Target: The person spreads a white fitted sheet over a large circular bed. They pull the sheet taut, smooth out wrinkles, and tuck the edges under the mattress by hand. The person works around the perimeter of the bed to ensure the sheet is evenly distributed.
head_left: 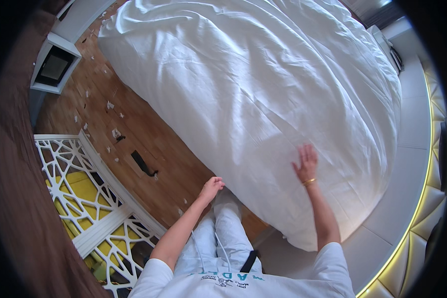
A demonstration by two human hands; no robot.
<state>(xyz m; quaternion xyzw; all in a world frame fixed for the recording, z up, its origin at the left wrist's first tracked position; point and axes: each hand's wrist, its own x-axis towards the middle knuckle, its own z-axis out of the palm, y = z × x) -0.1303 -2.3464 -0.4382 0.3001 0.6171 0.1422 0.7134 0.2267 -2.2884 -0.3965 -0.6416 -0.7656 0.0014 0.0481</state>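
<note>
A large white sheet or duvet cover (pixel 242 85) lies in soft wrinkles over a bed and hangs down its near side. My right hand (pixel 307 160), a gold bracelet on its wrist, is over this fabric with fingers spread and nothing in them. It looks slightly blurred, and whether the palm touches the cloth is unclear. At the cover's near edge, above my knee, is my left hand (pixel 212 188) with its fingers bent. Its fingertips come close to the edge, but I cannot tell whether they pinch any cloth.
White lattice panels (pixel 97 201) stand at the left, with yellow cushions (pixel 83 186) behind them. White scraps and a black strip (pixel 141 162) litter the wooden floor (pixel 164 145). A padded headboard with a light strip (pixel 419 186) curves along the right. A white-framed box (pixel 56 65) stands upper left.
</note>
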